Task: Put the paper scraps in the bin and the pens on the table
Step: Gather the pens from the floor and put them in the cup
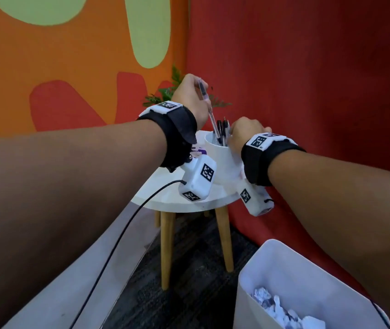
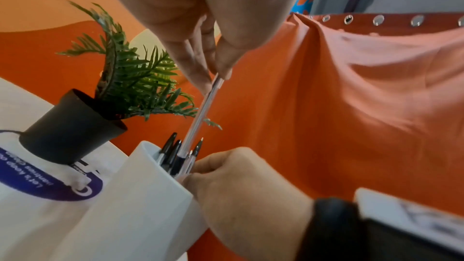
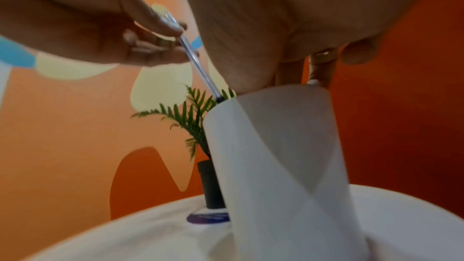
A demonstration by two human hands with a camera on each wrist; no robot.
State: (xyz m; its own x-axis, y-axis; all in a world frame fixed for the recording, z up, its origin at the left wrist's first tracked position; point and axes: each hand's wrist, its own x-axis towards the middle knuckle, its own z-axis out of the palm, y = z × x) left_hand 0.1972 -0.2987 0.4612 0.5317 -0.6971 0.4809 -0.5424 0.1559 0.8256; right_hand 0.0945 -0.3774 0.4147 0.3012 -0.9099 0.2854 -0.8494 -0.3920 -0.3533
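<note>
several crumpled paper scraps (image 1: 281,309) are seen nearest, lying in the white bin (image 1: 308,269) on the floor. beyond it, a round white counter (image 1: 165,198) is topped by a white cup (image 1: 220,160), which is gripped at its rim by the curled fingers (image 2: 211,168) of the right hand (image 1: 243,134). a clear pen (image 2: 200,114) is pinched by the left hand (image 1: 189,96), its lower end inside the cup among other pens (image 1: 222,129). farthest, a potted fern (image 2: 75,124) is set on the counter.
</note>
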